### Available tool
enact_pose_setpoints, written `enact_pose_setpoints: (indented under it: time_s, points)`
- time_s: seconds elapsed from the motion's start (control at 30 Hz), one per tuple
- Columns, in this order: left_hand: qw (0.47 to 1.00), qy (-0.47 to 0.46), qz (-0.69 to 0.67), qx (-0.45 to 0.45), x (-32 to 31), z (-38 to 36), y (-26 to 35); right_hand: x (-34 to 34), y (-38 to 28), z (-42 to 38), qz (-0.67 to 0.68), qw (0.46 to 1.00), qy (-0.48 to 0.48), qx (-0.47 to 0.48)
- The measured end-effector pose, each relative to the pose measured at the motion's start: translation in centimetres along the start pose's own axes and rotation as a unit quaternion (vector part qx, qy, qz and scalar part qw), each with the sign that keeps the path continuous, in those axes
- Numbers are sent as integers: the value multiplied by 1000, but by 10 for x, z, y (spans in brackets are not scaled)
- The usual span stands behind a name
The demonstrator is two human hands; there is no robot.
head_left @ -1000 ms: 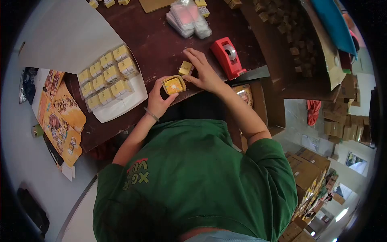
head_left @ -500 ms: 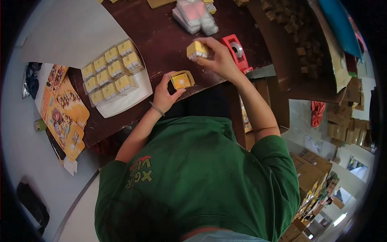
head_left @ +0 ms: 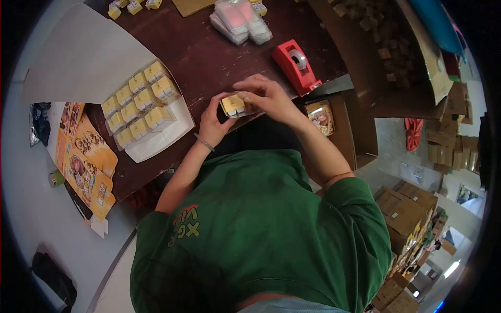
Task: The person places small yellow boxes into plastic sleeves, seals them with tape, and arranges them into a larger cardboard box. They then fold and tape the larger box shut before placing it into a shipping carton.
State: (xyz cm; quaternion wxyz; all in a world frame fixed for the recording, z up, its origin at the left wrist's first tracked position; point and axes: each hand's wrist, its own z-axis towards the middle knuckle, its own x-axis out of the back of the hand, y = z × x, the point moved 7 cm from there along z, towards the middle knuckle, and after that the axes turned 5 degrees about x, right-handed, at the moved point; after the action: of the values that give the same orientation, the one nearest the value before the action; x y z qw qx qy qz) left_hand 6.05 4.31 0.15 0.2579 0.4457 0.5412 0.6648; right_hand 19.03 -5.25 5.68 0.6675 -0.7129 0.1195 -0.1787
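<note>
At the table's near edge my left hand (head_left: 212,123) grips a small open carton (head_left: 223,110) by its left side, thumb low in front. Inside the carton's opening sits a small yellow-topped white box (head_left: 233,104). My right hand (head_left: 269,99) is closed at the carton's right side, its fingers bent over that edge and partly hiding it. Left of both hands, rows of similar yellow-topped boxes in clear wrap (head_left: 138,104) stand in a white display box (head_left: 163,140) with its lid raised. A red tape dispenser (head_left: 297,68) lies beyond my right hand.
Stacked clear plastic sleeves (head_left: 240,21) lie at the table's back, with several small yellow boxes (head_left: 134,7) at far left. A large cardboard box (head_left: 436,62) holding many small boxes stands at right. Printed flat packaging (head_left: 86,167) hangs at the left edge.
My right hand has moved down and left to the carton. The yellow-topped box it held now sits in the carton's opening. My left hand stays around the carton.
</note>
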Motion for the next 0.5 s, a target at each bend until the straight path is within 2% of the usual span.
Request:
enact_pose_setpoints:
  time_s: [0.03, 0.13, 0.17, 0.23, 0.27, 0.3, 0.33, 0.37, 0.4, 0.43, 0.47, 0.5]
  points:
    - [1000, -5, 6, 1, 1, 0, 0, -13, 15, 0, 145, 988, 25, -47]
    - [957, -87, -275, 14, 4, 4, 3, -16, 23, 8, 15, 997, 76, 30]
    - [894, -109, -430, 61, 4, 5, 3, -16, 23, 5, -23, 995, 87, 29]
    - [930, -96, -332, 123, 0, 15, 6, -19, 18, -4, 58, 991, 112, 36]
    - [950, -80, -285, 102, -3, 19, 2, -19, 15, -7, 96, 987, 123, 43]
    - [950, -82, -283, 105, -4, 20, 4, -9, 10, -18, 47, 969, 207, 128]
    - [950, -83, -281, 107, -4, 22, 6, -5, -13, -33, -78, 940, 216, 253]
    - [950, -82, -281, 111, -5, 23, 6, -7, -33, -54, -201, 882, 216, 368]
    - [955, -86, -265, 100, -2, 23, 12, -19, -45, -61, -217, 882, 132, 397]
    - [952, -92, -268, 113, 0, 22, 14, -27, -49, -59, -245, 885, 99, 384]
    - [949, -101, -271, 124, -1, 22, 16, -36, -51, -53, -273, 885, 68, 370]
    - [930, -97, -319, 157, -4, 21, 15, -33, -48, -40, -227, 913, 91, 327]
